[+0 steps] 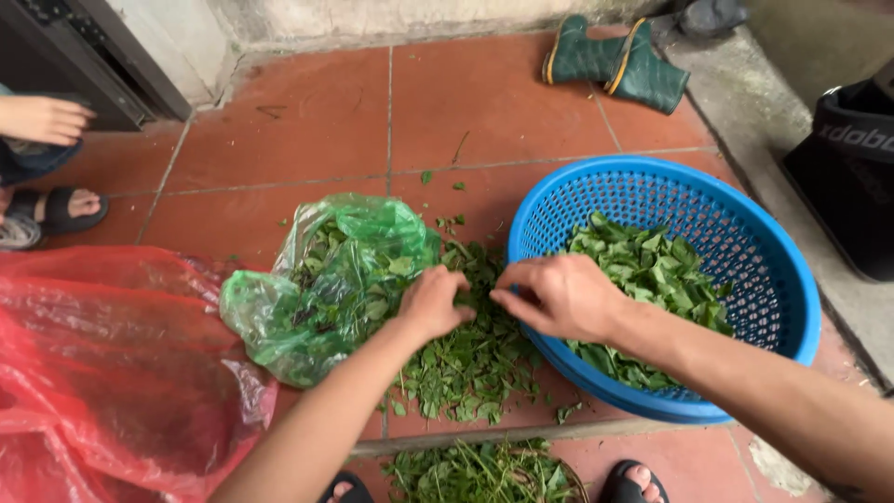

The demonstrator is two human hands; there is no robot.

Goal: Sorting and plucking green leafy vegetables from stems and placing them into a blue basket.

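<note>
**Fingers pinching greens over a floor pile**

Fingers of the right hand pinch together on a sprig; the left hand curls on the leaf pile, grip unclear. Blue basket holds picked leaves; green bag holds stems. Red tile floor; rubber boots beyond; red bag cut off.

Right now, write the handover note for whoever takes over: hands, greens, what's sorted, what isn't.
Left hand: fingers down in the loose pile of greens on the red tile floor; whether it grips a sprig cannot be told.
Right hand: over the near rim of the blue basket, fingertips pinched toward the pile.
Done: a layer of picked leaves lies in the basket.
Left: the pile, plus greens in the open green plastic bag beside it. More stems lie near the feet. A red plastic bag sits far left.
</note>
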